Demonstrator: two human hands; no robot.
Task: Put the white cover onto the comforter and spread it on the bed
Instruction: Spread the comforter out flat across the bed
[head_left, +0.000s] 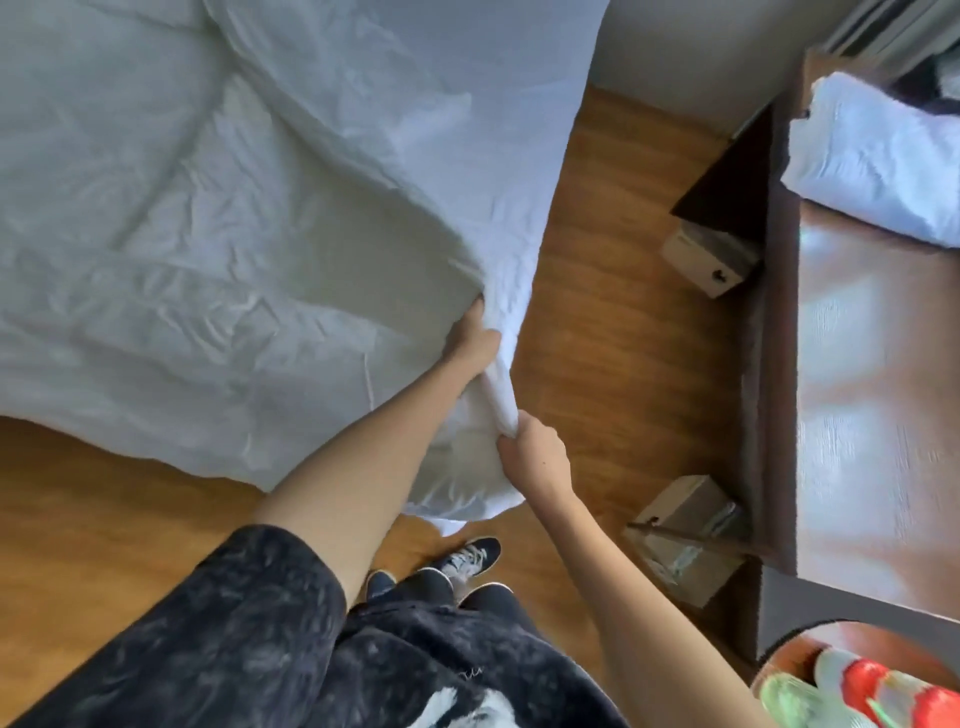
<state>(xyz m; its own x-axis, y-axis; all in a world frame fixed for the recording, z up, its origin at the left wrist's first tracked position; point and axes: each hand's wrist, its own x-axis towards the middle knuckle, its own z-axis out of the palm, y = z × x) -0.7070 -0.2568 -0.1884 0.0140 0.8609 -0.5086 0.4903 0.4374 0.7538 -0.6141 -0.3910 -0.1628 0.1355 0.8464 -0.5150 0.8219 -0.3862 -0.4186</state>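
1 white cover (218, 208) lies spread over the bed, corner hanging at the wood floor (613, 332). L hand (475, 338) reaches into its opening, fingers hidden in cloth, grip can't tell; R hand (532, 452) pinches the bunched edge. 2 cardboard boxes (709, 260) sit under 1 wooden desk (878, 415).

White cover (218, 171), plain and unpatterned, with pale grey-green shading in its folds. Beside the cover: floor (597, 291), warm orange-brown wood grain. Right of the cover: desk (862, 395), glossy reddish-brown top with dark brown edges, bearing a folded white cloth (883, 156). Below the cover: shirt (234, 639), black with mottled grey marbling; shoes (467, 558), dark navy with white laces.
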